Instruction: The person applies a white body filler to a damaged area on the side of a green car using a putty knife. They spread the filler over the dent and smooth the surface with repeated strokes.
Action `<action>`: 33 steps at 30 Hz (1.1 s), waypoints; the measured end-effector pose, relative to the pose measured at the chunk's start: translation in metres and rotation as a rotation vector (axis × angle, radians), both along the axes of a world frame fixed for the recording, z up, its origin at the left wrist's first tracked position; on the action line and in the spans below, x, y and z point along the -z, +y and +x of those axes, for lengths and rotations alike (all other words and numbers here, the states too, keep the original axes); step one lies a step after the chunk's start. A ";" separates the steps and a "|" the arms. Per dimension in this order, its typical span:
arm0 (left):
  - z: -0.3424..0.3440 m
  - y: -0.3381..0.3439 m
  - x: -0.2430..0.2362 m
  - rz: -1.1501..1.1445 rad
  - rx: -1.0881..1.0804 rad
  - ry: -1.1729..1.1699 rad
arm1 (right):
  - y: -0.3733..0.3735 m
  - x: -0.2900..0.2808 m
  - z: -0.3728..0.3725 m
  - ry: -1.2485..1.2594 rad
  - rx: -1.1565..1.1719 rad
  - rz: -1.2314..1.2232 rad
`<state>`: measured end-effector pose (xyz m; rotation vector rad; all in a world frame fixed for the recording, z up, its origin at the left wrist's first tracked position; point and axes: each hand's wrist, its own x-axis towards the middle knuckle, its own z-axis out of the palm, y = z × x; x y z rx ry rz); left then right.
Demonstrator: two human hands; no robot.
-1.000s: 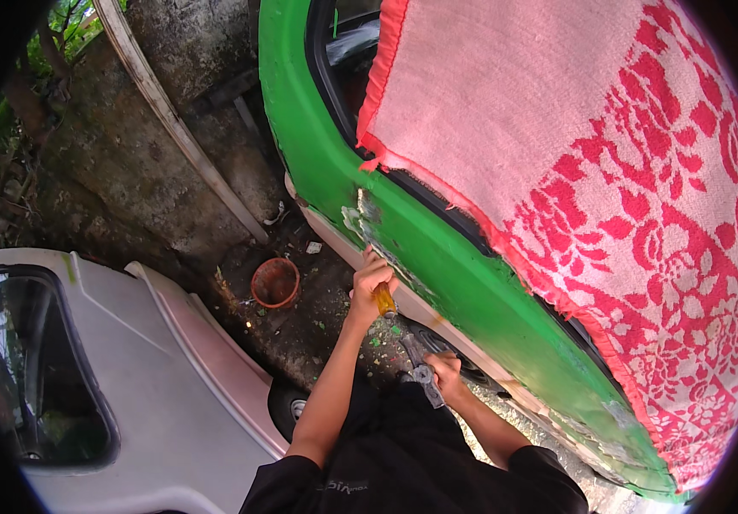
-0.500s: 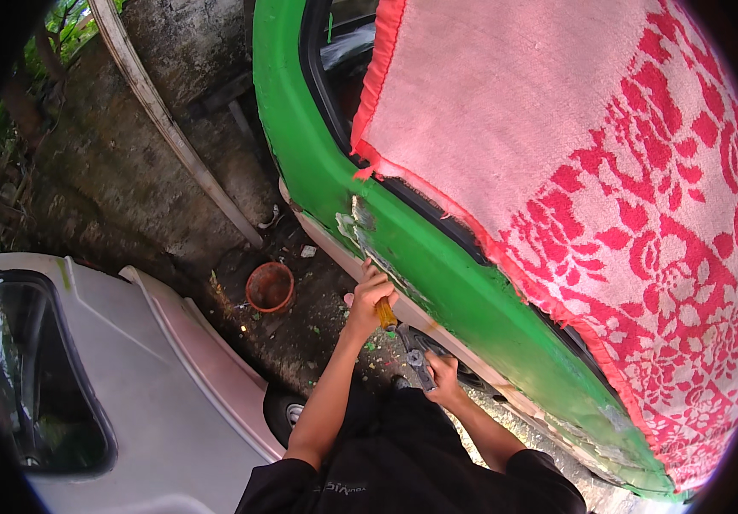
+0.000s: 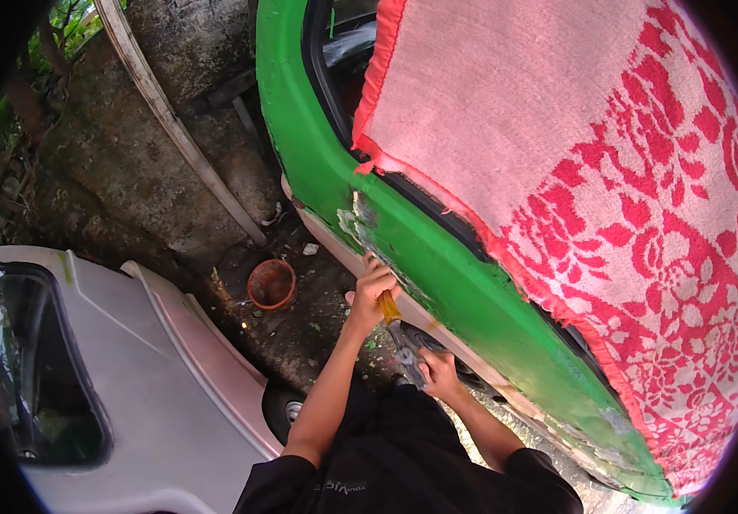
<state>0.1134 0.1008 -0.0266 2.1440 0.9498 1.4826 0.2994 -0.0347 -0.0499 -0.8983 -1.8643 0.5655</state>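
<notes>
My left hand (image 3: 374,291) is closed around a hand tool with a translucent yellow handle (image 3: 390,309). The hand rests close against the lower side of a green vehicle body (image 3: 448,287), and the tool's working end is hidden by my fingers. Just above that hand, a patch of chipped, peeling paint (image 3: 360,216) shows whitish and grey. My right hand (image 3: 440,374) grips a heavy grey metal tool (image 3: 407,352), whose exact kind I cannot make out. Its upper end is at the butt of the yellow handle, apparently touching it.
A pink and red flowered blanket (image 3: 574,171) covers the vehicle's windows. Behind my left arm stands a silver car (image 3: 172,385). A reddish-brown pot (image 3: 271,284) sits on the littered ground, near a long curved strip (image 3: 163,111) leaning by the wall.
The grey metal tool in my right hand has tilted and come up against the yellow handle's butt. My left hand stays almost in place; the view has shifted slightly.
</notes>
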 end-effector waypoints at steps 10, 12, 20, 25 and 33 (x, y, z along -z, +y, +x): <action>-0.005 0.005 0.005 0.027 0.000 -0.048 | 0.006 0.001 0.004 -0.066 0.047 -0.040; -0.005 0.003 -0.001 0.009 0.012 -0.068 | 0.002 0.010 0.008 -0.005 0.010 0.010; -0.024 0.020 0.017 -0.059 -0.018 -0.092 | -0.002 0.008 -0.004 0.149 0.019 0.091; -0.011 0.003 0.000 -0.027 0.065 0.064 | 0.004 0.012 -0.006 0.033 0.071 -0.103; -0.010 -0.001 0.003 -0.012 0.095 0.136 | -0.003 0.018 -0.004 0.038 -0.001 -0.080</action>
